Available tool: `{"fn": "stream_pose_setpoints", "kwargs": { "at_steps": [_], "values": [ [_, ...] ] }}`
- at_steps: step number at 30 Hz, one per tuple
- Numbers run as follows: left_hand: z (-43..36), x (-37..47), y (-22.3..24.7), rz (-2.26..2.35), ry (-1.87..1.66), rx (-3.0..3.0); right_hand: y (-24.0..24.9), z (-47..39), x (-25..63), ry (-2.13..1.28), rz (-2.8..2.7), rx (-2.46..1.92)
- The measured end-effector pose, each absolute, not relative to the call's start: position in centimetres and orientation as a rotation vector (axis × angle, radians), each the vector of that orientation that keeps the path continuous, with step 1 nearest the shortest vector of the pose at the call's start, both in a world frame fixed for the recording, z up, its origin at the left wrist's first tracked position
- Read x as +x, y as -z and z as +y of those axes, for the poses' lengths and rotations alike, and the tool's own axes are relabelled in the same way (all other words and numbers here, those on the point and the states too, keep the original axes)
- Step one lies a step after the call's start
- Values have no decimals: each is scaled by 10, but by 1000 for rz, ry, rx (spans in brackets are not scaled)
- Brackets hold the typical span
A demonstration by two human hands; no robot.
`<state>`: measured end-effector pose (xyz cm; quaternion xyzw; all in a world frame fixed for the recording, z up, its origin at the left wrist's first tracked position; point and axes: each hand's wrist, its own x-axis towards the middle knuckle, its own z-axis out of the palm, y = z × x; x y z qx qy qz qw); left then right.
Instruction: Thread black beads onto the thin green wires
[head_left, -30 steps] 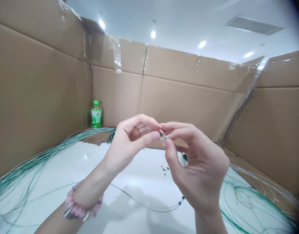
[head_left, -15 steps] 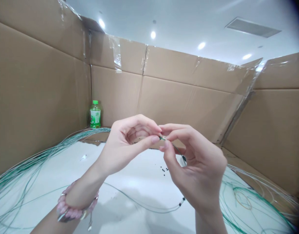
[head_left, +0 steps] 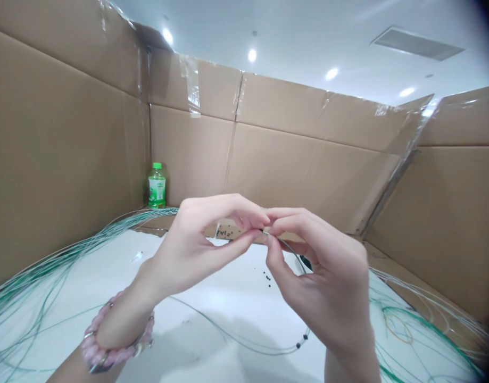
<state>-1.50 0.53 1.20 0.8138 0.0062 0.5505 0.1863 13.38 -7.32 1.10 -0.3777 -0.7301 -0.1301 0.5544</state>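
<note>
In front of me, my left hand [head_left: 196, 239] and my right hand [head_left: 320, 266] meet fingertip to fingertip above the white table. The right thumb and index finger pinch a thin green wire [head_left: 296, 252] close to its end. My left thumb and index finger are closed on a tiny black bead-like piece [head_left: 262, 230] at the wire's tip; the fingertips hide most of it. Below, a wire loop [head_left: 228, 334] hangs or lies over the white surface, carrying black beads [head_left: 302, 341]. Several loose black beads [head_left: 267, 279] lie beyond the hands.
Bundled green and clear wires [head_left: 96, 247] run along the left side; more wire coils [head_left: 412, 324] lie at right. A green bottle [head_left: 157, 186] stands in the back left corner. Cardboard walls [head_left: 300, 154] enclose the white tabletop [head_left: 212, 271]. A small white scrap [head_left: 138, 257] lies at left.
Both hands have dropped slightly, and the left fingers have moved a little right, covering more of the wire's tip. The beaded part of the loop has shifted slightly down.
</note>
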Motion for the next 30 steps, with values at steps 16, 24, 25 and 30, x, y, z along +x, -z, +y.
{"fn": "stream_pose_setpoints", "kwargs": {
  "at_steps": [16, 24, 25, 30],
  "values": [
    [7, -8, -6, 10, -1739, 2124, -7, -65, 127, 138, -1564, -797],
    [6, -8, -7, -6, -1662, 1986, -8, -67, 128, 41, -1515, -767],
    [5, -8, -8, 3, -1663, 1980, -8, -67, 128, 36, -1515, -769],
    [4, -6, -8, 74, -1776, 1916, -8, -67, 129, 51, -1520, -780]
  ]
}}
